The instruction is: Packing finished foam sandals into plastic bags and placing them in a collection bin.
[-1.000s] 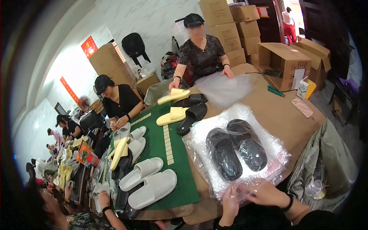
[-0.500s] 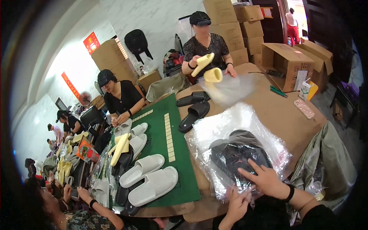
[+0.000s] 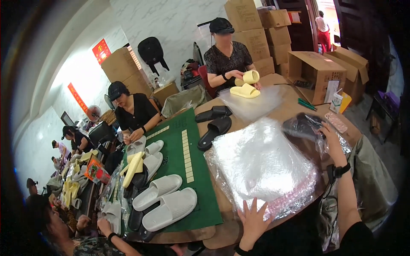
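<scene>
My right hand (image 3: pixel 331 137) is raised to the right over the table and grips a clear plastic bag with black slippers inside (image 3: pixel 305 127). Flat on the near edge of a thick stack of clear plastic bags (image 3: pixel 262 166) lies my left hand (image 3: pixel 253 219), fingers spread. A black watch sits on my right wrist. Another pair of black slippers (image 3: pixel 215 121) lies loose beyond the stack, on the edge of the green mat (image 3: pixel 173 164).
Two grey slippers (image 3: pixel 164 199) lie on the mat near the left. A person across the table holds yellow slippers (image 3: pixel 247 84) over a clear bag. Other people sit along the left. Open cardboard boxes (image 3: pixel 314 72) stand at the right, behind a pink phone (image 3: pixel 336 122).
My right hand has lifted the bagged black slippers off the stack and carried them right. My left hand now presses on the stack. The person opposite lowered the yellow slippers.
</scene>
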Demonstrator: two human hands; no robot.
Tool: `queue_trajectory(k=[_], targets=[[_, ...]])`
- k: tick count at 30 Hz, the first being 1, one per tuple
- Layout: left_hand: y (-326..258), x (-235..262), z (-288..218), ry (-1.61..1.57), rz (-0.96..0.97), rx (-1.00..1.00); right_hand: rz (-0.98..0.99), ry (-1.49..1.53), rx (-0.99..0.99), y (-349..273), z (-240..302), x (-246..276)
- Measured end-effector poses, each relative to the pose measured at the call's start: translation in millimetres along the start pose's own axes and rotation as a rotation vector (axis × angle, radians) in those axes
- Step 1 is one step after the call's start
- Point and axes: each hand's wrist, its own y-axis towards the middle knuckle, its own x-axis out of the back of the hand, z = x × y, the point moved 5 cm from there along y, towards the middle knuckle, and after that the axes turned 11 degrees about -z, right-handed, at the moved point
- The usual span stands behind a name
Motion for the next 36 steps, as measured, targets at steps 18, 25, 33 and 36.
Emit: queue_trajectory(k=[18, 25, 33, 36], targets=[[-7.7, -6.9, 5.4, 0.011, 0.044, 0.007, 0.55, -0.323, -0.389, -104.5, 50.6, -58.7], [-6.7, 2.9, 15.0, 0.014, 0.006, 0.017, 0.577, -0.24, -0.487, -103.6, 48.3, -71.4], [1.9, 107.5, 76.7, 0.158, -0.443, 0.365, 0.435, -0.291, -0.508, -109.3, 59.2, -51.3], [-26.4, 135.1, 165.0, 0.414, -0.748, 0.684, 0.438, -0.239, -0.447, -115.2, 62.6, -82.9]])
